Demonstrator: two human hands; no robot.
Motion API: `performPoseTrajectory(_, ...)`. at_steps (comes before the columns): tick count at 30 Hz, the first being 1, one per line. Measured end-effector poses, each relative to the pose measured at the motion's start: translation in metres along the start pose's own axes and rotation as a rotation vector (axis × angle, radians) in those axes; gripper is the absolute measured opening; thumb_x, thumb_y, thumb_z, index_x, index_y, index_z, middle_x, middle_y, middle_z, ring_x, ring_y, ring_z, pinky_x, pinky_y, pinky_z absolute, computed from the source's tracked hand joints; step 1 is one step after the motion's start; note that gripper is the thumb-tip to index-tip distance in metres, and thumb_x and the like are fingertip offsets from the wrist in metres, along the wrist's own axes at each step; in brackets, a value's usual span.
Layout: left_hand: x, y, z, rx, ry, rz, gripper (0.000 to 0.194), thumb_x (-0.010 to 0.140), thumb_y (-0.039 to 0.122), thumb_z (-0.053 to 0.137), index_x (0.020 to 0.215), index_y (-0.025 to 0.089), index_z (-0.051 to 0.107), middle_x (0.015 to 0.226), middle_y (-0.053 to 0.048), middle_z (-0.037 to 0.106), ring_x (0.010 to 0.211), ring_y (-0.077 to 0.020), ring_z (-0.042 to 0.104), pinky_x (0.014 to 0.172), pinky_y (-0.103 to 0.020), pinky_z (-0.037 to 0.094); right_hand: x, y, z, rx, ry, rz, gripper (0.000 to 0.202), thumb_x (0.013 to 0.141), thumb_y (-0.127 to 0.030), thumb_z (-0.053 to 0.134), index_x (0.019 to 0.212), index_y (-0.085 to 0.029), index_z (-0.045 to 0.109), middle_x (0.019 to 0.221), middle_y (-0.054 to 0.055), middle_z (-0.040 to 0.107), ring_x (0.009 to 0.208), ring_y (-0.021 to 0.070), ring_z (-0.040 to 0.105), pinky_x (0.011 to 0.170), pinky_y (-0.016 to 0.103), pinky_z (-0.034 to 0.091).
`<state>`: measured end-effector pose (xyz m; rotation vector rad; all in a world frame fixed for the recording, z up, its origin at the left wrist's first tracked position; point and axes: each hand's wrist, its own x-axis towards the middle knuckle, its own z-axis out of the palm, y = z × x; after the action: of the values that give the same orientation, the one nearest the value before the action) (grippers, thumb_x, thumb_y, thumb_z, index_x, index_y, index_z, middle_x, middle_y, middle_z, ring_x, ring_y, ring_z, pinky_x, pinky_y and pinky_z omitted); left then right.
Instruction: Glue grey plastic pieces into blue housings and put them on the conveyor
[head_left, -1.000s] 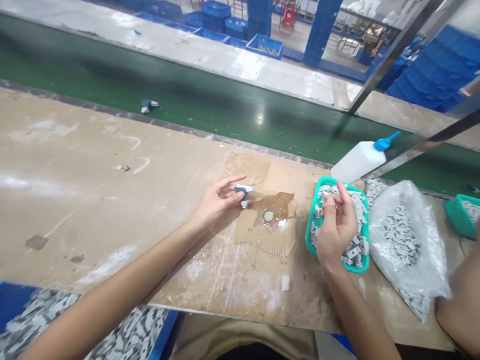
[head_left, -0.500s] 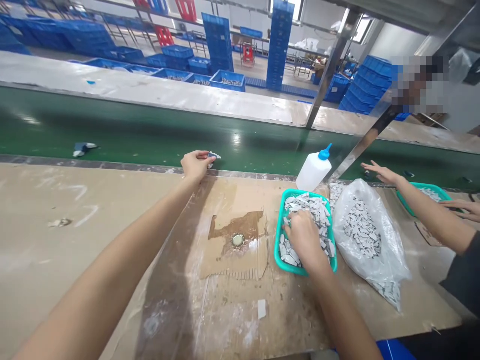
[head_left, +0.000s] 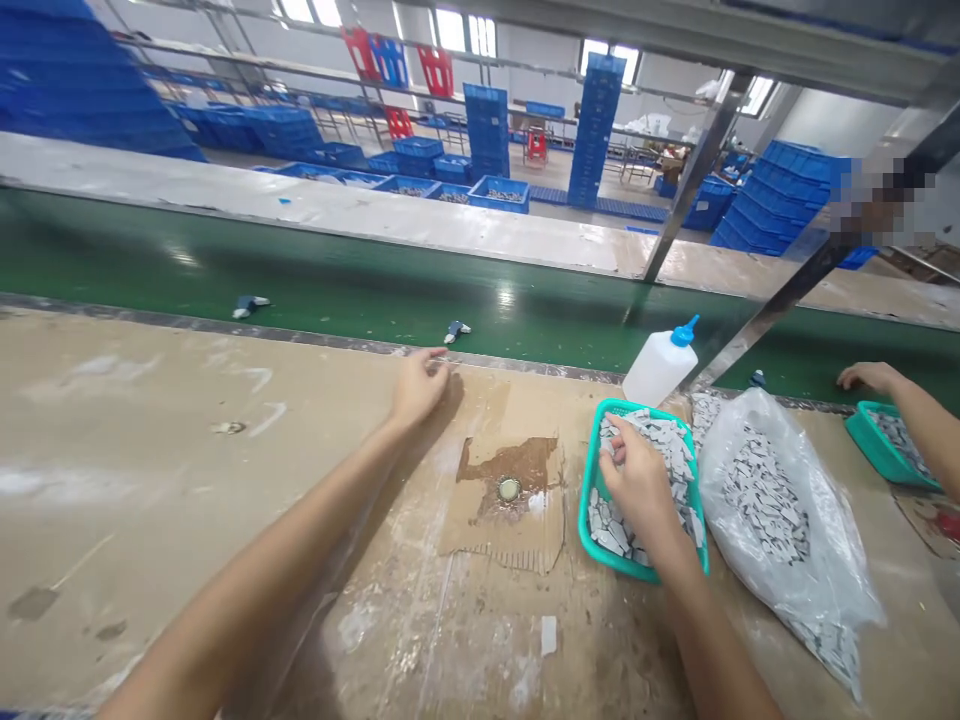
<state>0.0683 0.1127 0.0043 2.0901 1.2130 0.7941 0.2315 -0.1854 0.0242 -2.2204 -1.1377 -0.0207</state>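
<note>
My left hand (head_left: 421,388) is at the near edge of the green belt (head_left: 337,305), fingers apart and holding nothing. Just beyond its fingertips a small dark-blue and white piece (head_left: 457,331) lies on the belt. Above the green basket (head_left: 587,500) is my right hand (head_left: 636,470), its fingers curled close together; whatever they may hold is too small to make out. Grey-white flat pieces (head_left: 606,530) fill the basket. A round glue-like spot (head_left: 509,489) sits on the torn cardboard (head_left: 480,540) between my hands.
Behind the basket stands a white bottle (head_left: 660,368) with a blue nozzle. A clear bag (head_left: 772,500) of pieces lies to its right. Another person's hand (head_left: 870,378) is near a second green basket (head_left: 885,450). A metal post (head_left: 697,175) rises beyond the belt.
My left hand has let go of the blue and white piece and drawn back from the belt. My right hand has lifted from the pieces. The other person's hand has moved back to the right.
</note>
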Motion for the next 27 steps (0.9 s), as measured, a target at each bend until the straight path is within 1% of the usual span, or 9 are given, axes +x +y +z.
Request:
performPoseTrajectory(2, -0.02, -0.007, -0.004, -0.03, -0.021, 0.006, 0.032, 0.083, 0.019, 0.055, 0.112, 0.015, 0.067, 0.12, -0.014, 0.071, 0.114, -0.0275, 0.065, 0.104, -0.039, 0.046, 0.0, -0.006, -0.004, 0.174, 0.048, -0.071, 0.032, 0.089, -0.023, 0.05, 0.115, -0.018, 0.069, 0.089, 0.007, 0.069, 0.073, 0.0183, 0.06, 0.074, 0.033, 0.052)
performPoseTrajectory(3, -0.027, -0.011, -0.005, -0.044, -0.023, 0.01, 0.032, 0.082, 0.017, 0.055, 0.11, 0.015, 0.068, 0.119, -0.013, 0.072, 0.112, -0.0268, 0.066, 0.104, -0.038, 0.048, -0.001, -0.01, -0.005, 0.265, 0.039, -0.091, 0.029, 0.089, -0.027, 0.053, 0.109, -0.019, 0.071, 0.086, 0.006, 0.069, 0.072, 0.0183, 0.06, 0.072, 0.033, 0.052)
performPoseTrajectory(5, -0.037, -0.015, -0.005, -0.068, -0.006, 0.013, 0.031, 0.081, 0.015, 0.054, 0.108, 0.015, 0.07, 0.118, -0.011, 0.073, 0.113, -0.0259, 0.066, 0.105, -0.036, 0.047, -0.004, -0.018, -0.005, 0.456, -0.042, -0.076, 0.024, 0.088, -0.035, 0.059, 0.098, -0.019, 0.073, 0.08, 0.005, 0.07, 0.07, 0.018, 0.062, 0.069, 0.032, 0.053)
performPoseTrajectory(8, -0.041, -0.017, -0.005, -0.093, 0.047, -0.008, 0.032, 0.081, 0.015, 0.051, 0.105, 0.014, 0.072, 0.118, -0.011, 0.073, 0.114, -0.0259, 0.066, 0.106, -0.037, 0.047, -0.01, -0.031, 0.003, 0.749, -0.199, 0.025, 0.028, 0.081, -0.044, 0.068, 0.087, -0.017, 0.07, 0.08, 0.007, 0.072, 0.072, 0.0188, 0.068, 0.069, 0.031, 0.057)
performPoseTrajectory(10, -0.041, -0.017, -0.005, -0.112, 0.069, -0.021, 0.033, 0.081, 0.014, 0.049, 0.104, 0.014, 0.073, 0.116, -0.01, 0.074, 0.112, -0.0251, 0.067, 0.105, -0.037, 0.047, -0.012, -0.036, 0.012, 0.829, -0.283, 0.063, 0.034, 0.077, -0.049, 0.071, 0.087, -0.017, 0.068, 0.083, 0.009, 0.073, 0.077, 0.0213, 0.072, 0.072, 0.033, 0.06)
performPoseTrajectory(14, -0.041, -0.017, -0.005, -0.16, 0.091, -0.043, 0.034, 0.08, 0.013, 0.046, 0.097, 0.015, 0.075, 0.109, -0.007, 0.077, 0.108, -0.0236, 0.069, 0.102, -0.035, 0.05, -0.012, -0.041, 0.028, 0.737, -0.345, 0.026, 0.039, 0.078, -0.046, 0.068, 0.104, -0.018, 0.073, 0.095, 0.011, 0.075, 0.079, 0.0232, 0.074, 0.072, 0.037, 0.062)
performPoseTrajectory(18, -0.041, -0.019, -0.005, -0.212, 0.112, -0.072, 0.034, 0.079, 0.013, 0.045, 0.093, 0.016, 0.076, 0.102, -0.007, 0.078, 0.102, -0.0234, 0.071, 0.098, -0.034, 0.052, -0.011, -0.042, 0.033, 0.58, -0.34, -0.053, 0.022, 0.077, -0.033, 0.066, 0.09, -0.022, 0.08, 0.094, 0.011, 0.075, 0.083, 0.0246, 0.072, 0.076, 0.039, 0.061)
performPoseTrajectory(20, -0.04, -0.021, -0.006, -0.241, 0.125, -0.08, 0.034, 0.078, 0.012, 0.045, 0.092, 0.016, 0.076, 0.101, -0.007, 0.078, 0.101, -0.0234, 0.071, 0.097, -0.034, 0.052, -0.011, -0.043, 0.032, 0.523, -0.347, -0.085, 0.02, 0.077, -0.029, 0.065, 0.088, -0.023, 0.081, 0.092, 0.01, 0.075, 0.083, 0.024, 0.072, 0.074, 0.037, 0.06)
performPoseTrajectory(27, -0.032, -0.03, -0.002, -0.334, 0.176, -0.113, 0.036, 0.074, 0.007, 0.046, 0.088, 0.015, 0.078, 0.096, -0.007, 0.079, 0.094, -0.0235, 0.072, 0.094, -0.036, 0.054, -0.015, -0.044, 0.033, 0.37, -0.416, -0.111, 0.03, 0.085, -0.037, 0.062, 0.101, -0.019, 0.079, 0.094, 0.01, 0.078, 0.075, 0.0214, 0.073, 0.068, 0.032, 0.06)
